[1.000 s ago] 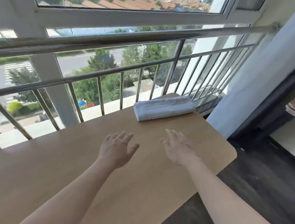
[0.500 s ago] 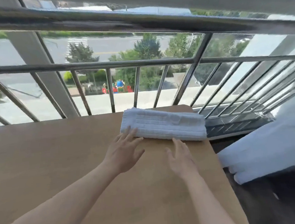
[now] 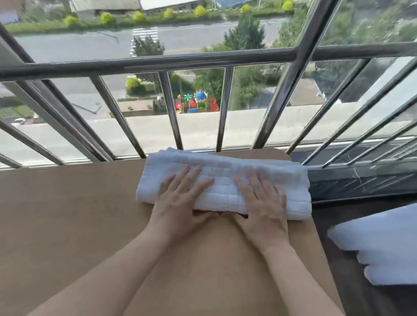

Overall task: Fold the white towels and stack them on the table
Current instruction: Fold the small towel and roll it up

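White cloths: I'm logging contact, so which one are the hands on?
The folded white ribbed towel at the brown wooden table's far edge: left hand and right hand rest flat on it. The smooth white fabric lies off-table, right, untouched.

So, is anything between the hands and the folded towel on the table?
Nothing visible. The left hand and right hand both rest directly on the towel, fingers straight across its top, at the far edge of the table by the railing.

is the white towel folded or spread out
Folded: the white towel lies as a compact layered bundle on the table, left hand and right hand flat on it.
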### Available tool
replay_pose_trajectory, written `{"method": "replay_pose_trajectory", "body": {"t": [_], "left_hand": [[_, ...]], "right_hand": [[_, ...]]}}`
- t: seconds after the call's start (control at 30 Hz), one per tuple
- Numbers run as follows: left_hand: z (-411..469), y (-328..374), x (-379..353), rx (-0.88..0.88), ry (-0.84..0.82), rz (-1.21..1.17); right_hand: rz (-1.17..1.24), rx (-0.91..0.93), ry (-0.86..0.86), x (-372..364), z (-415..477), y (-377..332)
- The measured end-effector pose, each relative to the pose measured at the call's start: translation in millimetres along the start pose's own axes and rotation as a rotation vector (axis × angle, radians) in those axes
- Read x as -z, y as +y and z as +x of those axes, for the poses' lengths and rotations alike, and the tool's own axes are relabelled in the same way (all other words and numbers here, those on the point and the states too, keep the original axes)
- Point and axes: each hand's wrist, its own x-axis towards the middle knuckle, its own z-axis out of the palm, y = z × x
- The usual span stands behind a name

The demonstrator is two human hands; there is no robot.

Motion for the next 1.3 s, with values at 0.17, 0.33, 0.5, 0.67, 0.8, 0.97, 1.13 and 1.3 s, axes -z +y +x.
{"method": "replay_pose_trajectory", "body": {"t": [0.17, 0.33, 0.5, 0.67, 0.8, 0.97, 1.13, 1.3], "left_hand": [[14, -1, -1, -0.001, 0.102, -0.028], [23, -5, -8, -0.025, 0.258, -0.035], [35, -7, 2, -0.05, 0.371, 0.01], [29, -11, 27, -0.14, 0.387, -0.002], [4, -14, 56, -0.146, 0.352, -0.015], [-36, -20, 111, -0.112, 0.374, 0.018], [-101, -48, 184, -0.073, 0.415, 0.074], [-204, -96, 261, -0.021, 0.536, 0.119]], "right_hand": [[0.003, 0.078, 0.249, -12, 9, 5], [0.028, 0.134, 0.39, -21, 17, 8], [-0.007, 0.155, 0.47, -11, 27, 11], [-0.048, 0.171, 0.443, 7, 27, 6], [-0.029, 0.217, 0.45, 24, 15, -17], [0.018, 0.225, 0.407, 67, 1, -69], [0.014, 0.277, 0.37, 113, -19, -153], [0.019, 0.39, 0.361, 156, -56, -271]]}}
